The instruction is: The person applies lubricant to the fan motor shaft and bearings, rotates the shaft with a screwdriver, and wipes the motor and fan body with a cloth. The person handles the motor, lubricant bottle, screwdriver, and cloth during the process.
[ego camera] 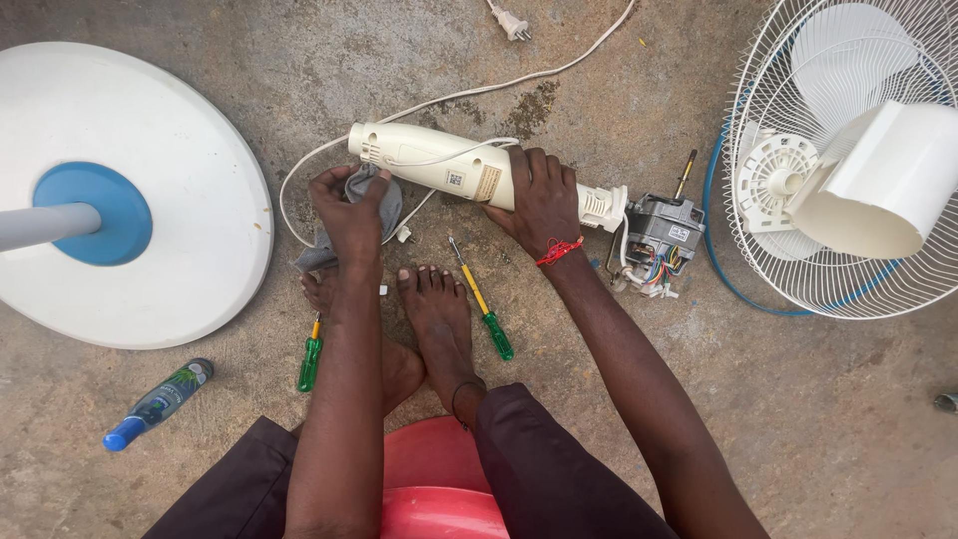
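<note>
A cream fan neck housing (pixel 429 165) lies across the concrete floor, with a bare motor (pixel 663 232) and its coloured wires at its right end. My right hand (pixel 542 200), with a red thread at the wrist, grips the housing near its right end. My left hand (pixel 349 208) holds a grey cloth (pixel 371 205) pressed against the housing's left underside. A white power cord (pixel 479 93) runs from the housing up to a plug (pixel 511 22).
A round white fan base (pixel 190 180) with a blue hub and grey pole lies at left. White fan grilles, blade and rear cover (pixel 868 180) lie at right. Two green-handled screwdrivers (pixel 485 311) (pixel 310 359) flank my bare feet. A blue-capped bottle (pixel 155 404) lies at lower left. I sit on a red stool (pixel 439 489).
</note>
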